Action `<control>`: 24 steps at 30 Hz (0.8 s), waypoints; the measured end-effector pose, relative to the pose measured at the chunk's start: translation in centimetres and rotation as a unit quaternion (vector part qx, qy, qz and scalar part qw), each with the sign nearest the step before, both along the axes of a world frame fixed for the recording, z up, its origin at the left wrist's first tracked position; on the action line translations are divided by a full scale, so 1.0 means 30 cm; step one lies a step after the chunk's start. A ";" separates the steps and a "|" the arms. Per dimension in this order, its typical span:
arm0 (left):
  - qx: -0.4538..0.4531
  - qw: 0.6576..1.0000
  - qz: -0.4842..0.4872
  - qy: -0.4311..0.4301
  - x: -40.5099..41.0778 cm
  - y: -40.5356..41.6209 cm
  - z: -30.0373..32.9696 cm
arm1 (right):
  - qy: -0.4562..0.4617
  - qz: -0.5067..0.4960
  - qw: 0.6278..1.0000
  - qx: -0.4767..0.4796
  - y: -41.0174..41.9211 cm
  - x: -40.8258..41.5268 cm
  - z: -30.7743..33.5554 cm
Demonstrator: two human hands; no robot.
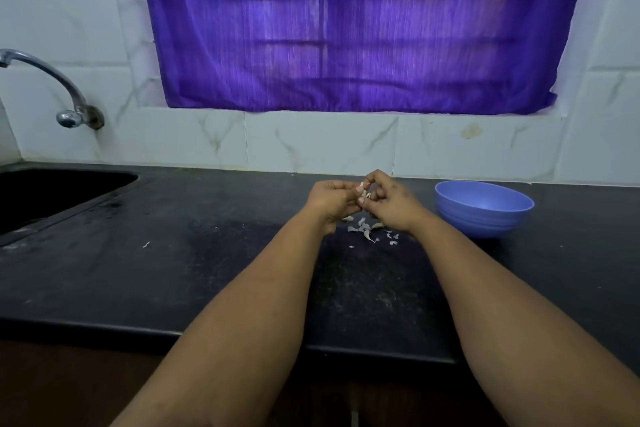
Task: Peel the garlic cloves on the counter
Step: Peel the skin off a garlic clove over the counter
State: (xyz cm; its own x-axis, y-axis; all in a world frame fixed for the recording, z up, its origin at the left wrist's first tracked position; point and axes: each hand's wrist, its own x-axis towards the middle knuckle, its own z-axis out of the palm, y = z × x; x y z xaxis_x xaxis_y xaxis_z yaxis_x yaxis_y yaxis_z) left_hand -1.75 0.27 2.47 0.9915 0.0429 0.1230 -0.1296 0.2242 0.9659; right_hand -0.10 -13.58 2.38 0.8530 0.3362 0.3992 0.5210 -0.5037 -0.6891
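Both my hands are raised a little above the black counter (207, 253), fingertips meeting around a small pale garlic clove (363, 196). My left hand (332, 203) pinches the clove from the left. My right hand (389, 203) pinches it from the right, its fingers curled at the clove's top. Most of the clove is hidden by my fingers. Below my hands, a small scatter of garlic skins and cloves (370, 230) lies on the counter.
A blue plastic bowl (485, 210) stands on the counter to the right of my hands. A dark sink (52, 191) is set into the counter at the far left, with a metal tap (65, 94) above it. A purple curtain (346, 28) covers the window behind.
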 end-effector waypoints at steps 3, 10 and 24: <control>0.006 1.000 -0.002 0.011 0.003 -0.003 0.000 | 0.019 0.011 1.000 0.015 0.002 -0.003 -0.007; -0.003 1.000 -0.025 0.005 0.004 -0.006 0.005 | 0.065 0.040 0.994 0.081 -0.016 0.011 -0.010; -0.056 0.998 0.026 -0.035 -0.004 -0.033 0.000 | 0.015 -0.008 0.980 0.199 -0.002 0.025 0.000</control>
State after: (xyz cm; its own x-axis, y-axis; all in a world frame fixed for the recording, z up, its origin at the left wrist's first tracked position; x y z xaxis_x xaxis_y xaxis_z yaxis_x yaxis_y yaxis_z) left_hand -1.87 -0.72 2.48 0.9768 0.1121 0.1826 -0.2094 0.3206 0.9238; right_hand 0.66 -13.64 2.37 0.8698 0.1459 0.4713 0.4925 -0.1998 -0.8471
